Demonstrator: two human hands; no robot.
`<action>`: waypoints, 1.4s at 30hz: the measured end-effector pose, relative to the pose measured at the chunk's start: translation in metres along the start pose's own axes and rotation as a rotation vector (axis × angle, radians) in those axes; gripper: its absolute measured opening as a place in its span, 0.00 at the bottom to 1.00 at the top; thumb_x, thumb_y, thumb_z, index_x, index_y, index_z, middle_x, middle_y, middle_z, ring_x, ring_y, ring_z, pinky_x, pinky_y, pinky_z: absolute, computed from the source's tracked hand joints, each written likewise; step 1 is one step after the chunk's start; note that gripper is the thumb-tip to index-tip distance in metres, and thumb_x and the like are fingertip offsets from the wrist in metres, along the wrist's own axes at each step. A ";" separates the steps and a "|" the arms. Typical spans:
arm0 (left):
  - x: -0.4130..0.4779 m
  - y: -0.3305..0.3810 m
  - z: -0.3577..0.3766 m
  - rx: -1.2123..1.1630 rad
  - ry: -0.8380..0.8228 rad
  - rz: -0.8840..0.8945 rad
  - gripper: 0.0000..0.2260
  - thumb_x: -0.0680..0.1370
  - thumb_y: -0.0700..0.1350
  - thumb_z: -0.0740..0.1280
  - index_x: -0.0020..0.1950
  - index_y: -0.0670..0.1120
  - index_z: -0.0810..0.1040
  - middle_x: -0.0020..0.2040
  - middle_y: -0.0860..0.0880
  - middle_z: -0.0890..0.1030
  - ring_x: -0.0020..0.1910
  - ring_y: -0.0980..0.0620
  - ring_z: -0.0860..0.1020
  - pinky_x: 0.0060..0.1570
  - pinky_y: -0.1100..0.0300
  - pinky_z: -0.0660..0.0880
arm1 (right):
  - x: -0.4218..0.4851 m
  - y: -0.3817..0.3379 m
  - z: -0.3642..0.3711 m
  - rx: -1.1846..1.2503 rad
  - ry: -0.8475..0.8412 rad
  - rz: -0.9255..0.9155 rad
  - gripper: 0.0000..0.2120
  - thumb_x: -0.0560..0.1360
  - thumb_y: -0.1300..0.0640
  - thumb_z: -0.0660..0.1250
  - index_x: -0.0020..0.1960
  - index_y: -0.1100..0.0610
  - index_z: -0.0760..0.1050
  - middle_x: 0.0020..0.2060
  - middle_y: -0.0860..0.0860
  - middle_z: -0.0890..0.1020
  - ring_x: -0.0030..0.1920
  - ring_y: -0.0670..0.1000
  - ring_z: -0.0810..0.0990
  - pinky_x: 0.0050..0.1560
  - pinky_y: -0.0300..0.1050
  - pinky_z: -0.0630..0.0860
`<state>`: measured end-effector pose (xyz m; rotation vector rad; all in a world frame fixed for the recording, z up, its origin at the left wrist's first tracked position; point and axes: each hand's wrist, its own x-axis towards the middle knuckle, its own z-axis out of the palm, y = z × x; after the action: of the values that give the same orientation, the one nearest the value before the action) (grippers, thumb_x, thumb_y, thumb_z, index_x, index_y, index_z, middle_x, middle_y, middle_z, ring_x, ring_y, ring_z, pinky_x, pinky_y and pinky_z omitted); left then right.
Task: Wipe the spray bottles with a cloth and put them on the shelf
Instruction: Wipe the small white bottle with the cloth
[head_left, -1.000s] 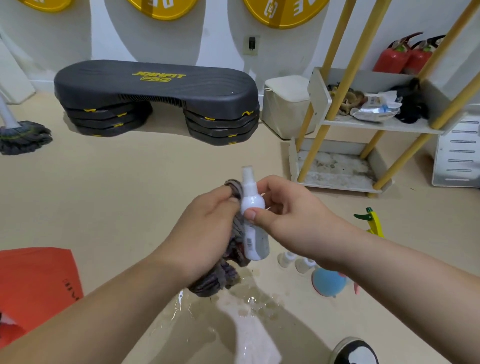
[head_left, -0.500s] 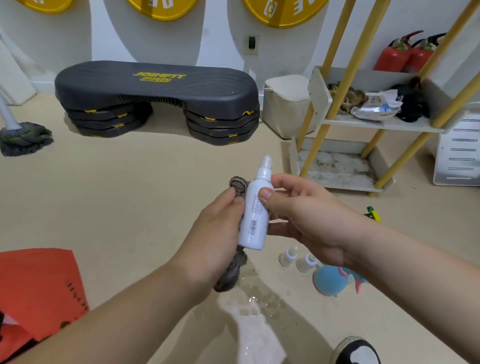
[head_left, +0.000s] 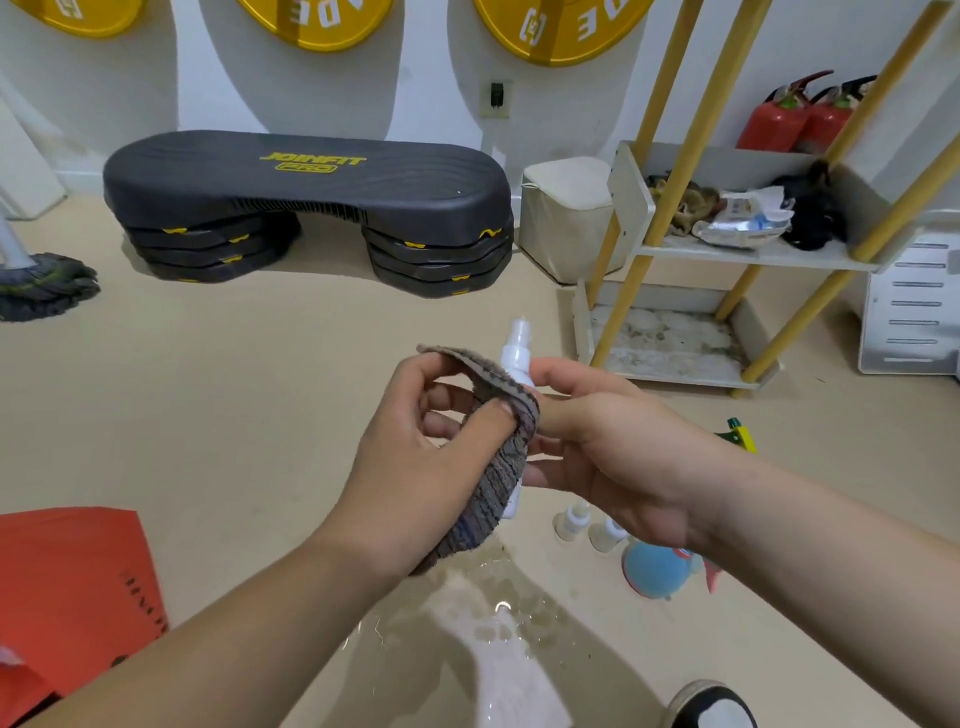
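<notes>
My left hand (head_left: 415, 457) pinches the ribbed grey-brown cloth (head_left: 498, 467), the thumb pressing a fold of it against the white plastic spray bottle (head_left: 517, 353). The rest of the cloth hangs limp below my palm. My right hand (head_left: 613, 457) holds the bottle from the other side, fingers curled round its smooth cylinder. The cloth hides most of the body: only the slim nozzle top pokes up, and a sliver of the base shows underneath. All this is in the air over a glossy wet patch (head_left: 493, 623) on the beige floor. Two small pale bottles (head_left: 571, 519) with white caps stand near a round blue bottle (head_left: 654, 571), under my right wrist. The shelf (head_left: 753, 254), white boards on slanted yellow poles, is ahead on the right, well apart from the bottle I'm holding.
</notes>
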<state>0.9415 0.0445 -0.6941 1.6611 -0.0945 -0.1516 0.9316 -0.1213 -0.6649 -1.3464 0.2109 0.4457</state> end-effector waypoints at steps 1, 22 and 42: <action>0.000 0.000 -0.001 0.012 -0.044 0.002 0.13 0.76 0.56 0.72 0.59 0.66 0.78 0.53 0.56 0.84 0.52 0.53 0.84 0.47 0.58 0.83 | 0.000 -0.001 0.001 0.003 -0.030 -0.006 0.16 0.80 0.70 0.64 0.65 0.60 0.79 0.57 0.59 0.87 0.51 0.54 0.84 0.56 0.50 0.83; -0.016 -0.021 0.016 0.683 -0.146 0.280 0.15 0.84 0.57 0.49 0.63 0.56 0.72 0.53 0.57 0.75 0.50 0.57 0.75 0.49 0.62 0.71 | 0.006 0.009 0.003 0.067 0.307 0.074 0.13 0.76 0.57 0.76 0.49 0.55 0.72 0.38 0.52 0.83 0.32 0.50 0.82 0.35 0.46 0.80; 0.011 0.000 -0.004 -0.299 -0.342 -0.426 0.21 0.86 0.52 0.58 0.57 0.40 0.86 0.48 0.43 0.87 0.41 0.50 0.85 0.37 0.62 0.79 | 0.009 -0.002 -0.019 0.039 0.110 -0.094 0.05 0.84 0.60 0.64 0.56 0.58 0.79 0.44 0.56 0.80 0.37 0.52 0.77 0.41 0.47 0.81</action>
<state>0.9533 0.0463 -0.6939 1.3241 0.0255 -0.7380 0.9427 -0.1380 -0.6703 -1.3382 0.2446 0.2878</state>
